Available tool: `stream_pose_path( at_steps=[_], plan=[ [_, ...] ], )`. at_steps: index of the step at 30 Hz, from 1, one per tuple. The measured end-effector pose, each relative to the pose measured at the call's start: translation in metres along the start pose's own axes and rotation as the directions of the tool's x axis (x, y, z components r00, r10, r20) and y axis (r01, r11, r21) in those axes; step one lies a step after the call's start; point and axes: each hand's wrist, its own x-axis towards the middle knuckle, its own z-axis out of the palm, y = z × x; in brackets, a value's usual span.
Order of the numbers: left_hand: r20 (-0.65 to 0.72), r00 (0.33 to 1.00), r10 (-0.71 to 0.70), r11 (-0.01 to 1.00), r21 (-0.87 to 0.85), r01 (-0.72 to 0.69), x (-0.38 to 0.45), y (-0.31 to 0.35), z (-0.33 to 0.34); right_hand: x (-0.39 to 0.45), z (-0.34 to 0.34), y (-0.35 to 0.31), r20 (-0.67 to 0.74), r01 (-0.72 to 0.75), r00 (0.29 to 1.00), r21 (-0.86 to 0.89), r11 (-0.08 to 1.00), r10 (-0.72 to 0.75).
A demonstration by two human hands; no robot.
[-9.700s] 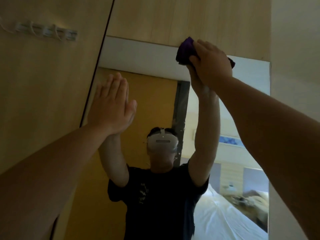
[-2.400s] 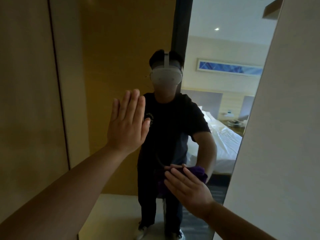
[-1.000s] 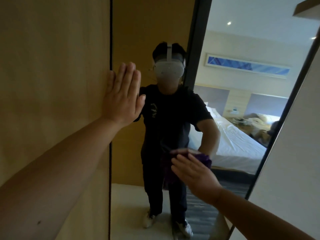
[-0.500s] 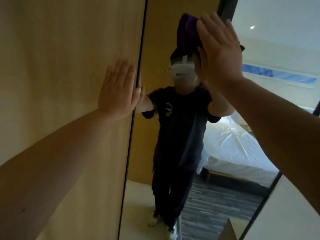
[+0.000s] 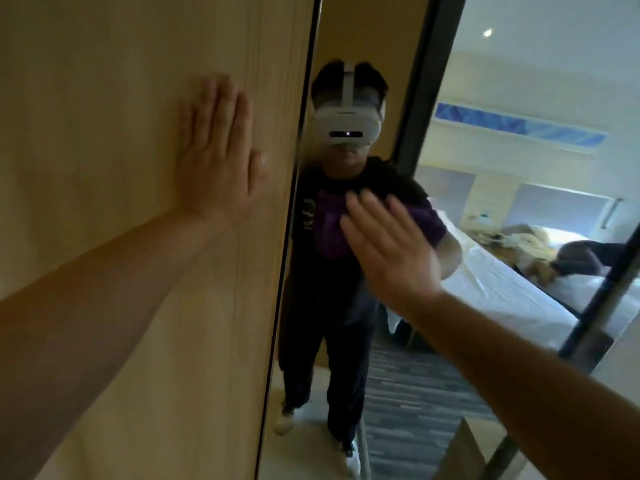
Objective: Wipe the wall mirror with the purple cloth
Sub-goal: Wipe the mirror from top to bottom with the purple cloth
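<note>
The tall wall mirror (image 5: 491,209) fills the right half of the view, its dark left edge running down from the top centre. My right hand (image 5: 391,247) lies flat against the glass at chest height and presses the purple cloth (image 5: 329,230) onto it; the cloth shows to the left of my fingers, partly hidden under the palm. My left hand (image 5: 218,157) rests flat, fingers up, on the wooden panel (image 5: 104,133) just left of the mirror's edge and holds nothing.
The mirror reflects a person wearing a white headset, a white bed, a striped carpet and a dark door frame. A pale wall (image 5: 616,382) stands at the mirror's lower right edge.
My right hand with the cloth has swept down the glass from head height to chest height. My left hand stays on the wooden panel, and the view has shifted slightly left.
</note>
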Motion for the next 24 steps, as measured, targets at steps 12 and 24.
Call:
stream_pose_path(
  at_steps=[12, 24],
  plan=[
    [-0.010, 1.000, 0.027, 1.000, -0.011, -0.027, 0.001, -0.001, 0.002, -0.071, 0.014, -0.074, 0.076, -0.053, 0.996, 0.222, 0.974, 0.037],
    [-0.012, 1.000, 0.014, 1.000, -0.018, -0.014, 0.001, -0.002, 0.003, 0.192, -0.040, 0.064, -0.232, -0.324, 0.923, -0.038, 0.945, 0.307]
  ],
)
